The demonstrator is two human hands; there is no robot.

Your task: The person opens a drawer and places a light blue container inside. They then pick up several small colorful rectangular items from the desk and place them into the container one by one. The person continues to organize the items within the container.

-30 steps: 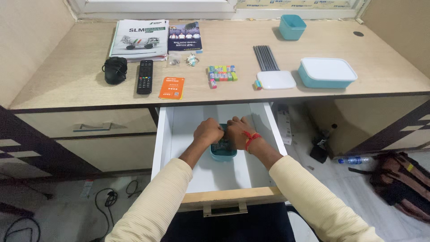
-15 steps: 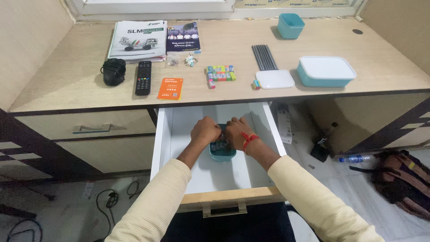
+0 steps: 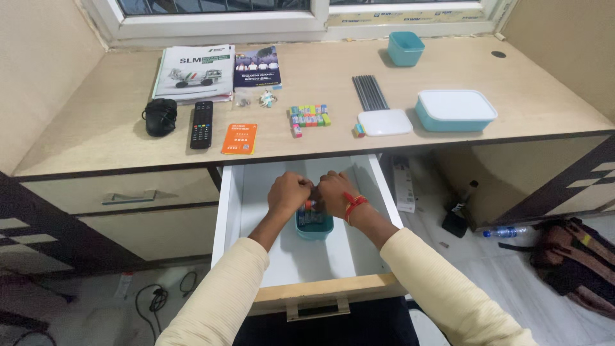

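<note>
**Both hands up over the teal tub in the open drawer**

I'm looking down into the white drawer (image 3: 282, 256), pulled out under the front edge of the desk (image 3: 96, 134). The teal tub (image 3: 314, 225) sits near the drawer's middle, a little toward the right wall. My left hand (image 3: 289, 192) and right hand (image 3: 333, 191) are knuckle to knuckle right above the tub's back rim, fingers curled down toward small coloured pieces (image 3: 310, 206) standing in it. Whether either hand actually pinches a piece, I cannot tell; the fingertips are hidden behind the knuckles.

Compared with half a second ago, both hands have lifted a touch and closed together, so more of the tub's inside shows in front of them now. The tub itself looks to be in the same spot. I'd judge the work is on the contents, not on moving the tub.

Up on the desk: a row of coloured blocks (image 3: 309, 116) near the front edge, a white lid (image 3: 384, 122) beside it, a lidded teal box (image 3: 455, 109) to the right, a remote (image 3: 201, 124) and orange card (image 3: 239, 138) to the left.
</note>
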